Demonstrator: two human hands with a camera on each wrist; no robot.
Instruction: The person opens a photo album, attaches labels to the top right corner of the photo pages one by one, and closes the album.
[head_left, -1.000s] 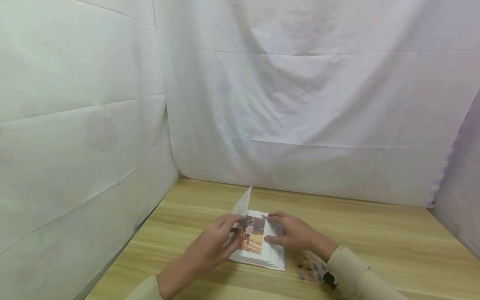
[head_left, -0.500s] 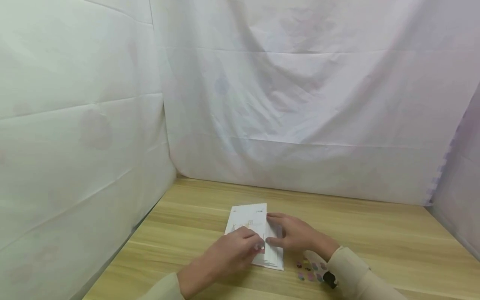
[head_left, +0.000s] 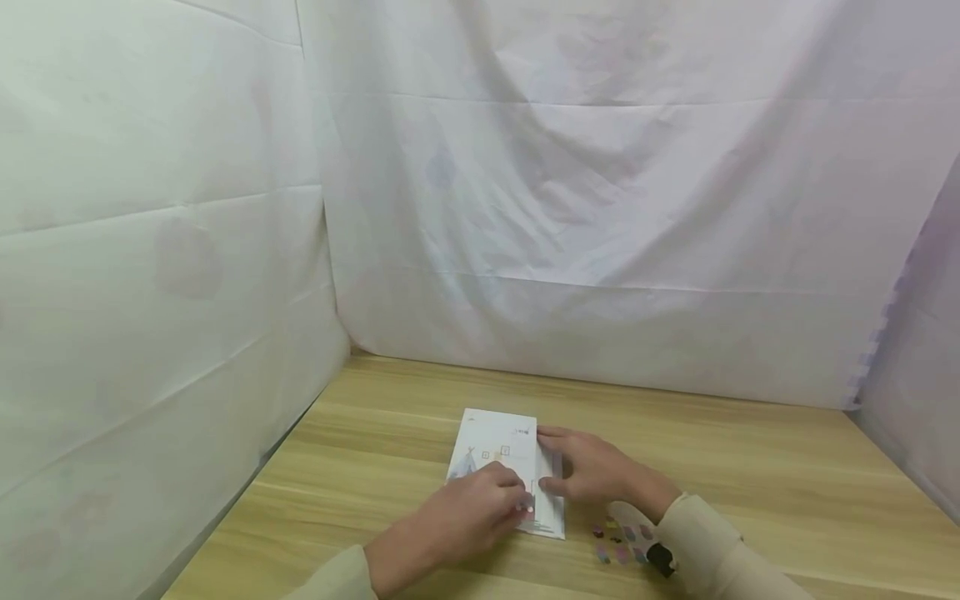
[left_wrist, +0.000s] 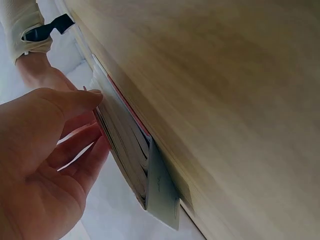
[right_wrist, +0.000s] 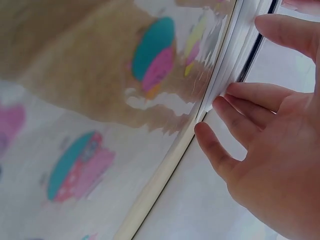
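Note:
A small photo album (head_left: 491,433) lies on the wooden table, its white cover with a printed tent folded over the pages. My left hand (head_left: 480,504) pinches the cover's free edge near the lower right corner. In the left wrist view the thumb lies by the page edges (left_wrist: 122,135) and the fingers are on the cover's outer side. My right hand (head_left: 596,471) rests at the album's right side, its fingers extended and touching the page edge. A clear sticker sheet (head_left: 617,542) with colourful figures lies beside the album, partly under the right forearm.
The wood-grain table (head_left: 405,400) extends around the album. White cloth (head_left: 585,208) hangs behind it, with more cloth at the left and right. A black device (head_left: 660,560) sits at the right sleeve.
The left hand has swung the cover from standing upright at the left over to the right, covering the photo of a running figure. The right hand has stayed nearly in place.

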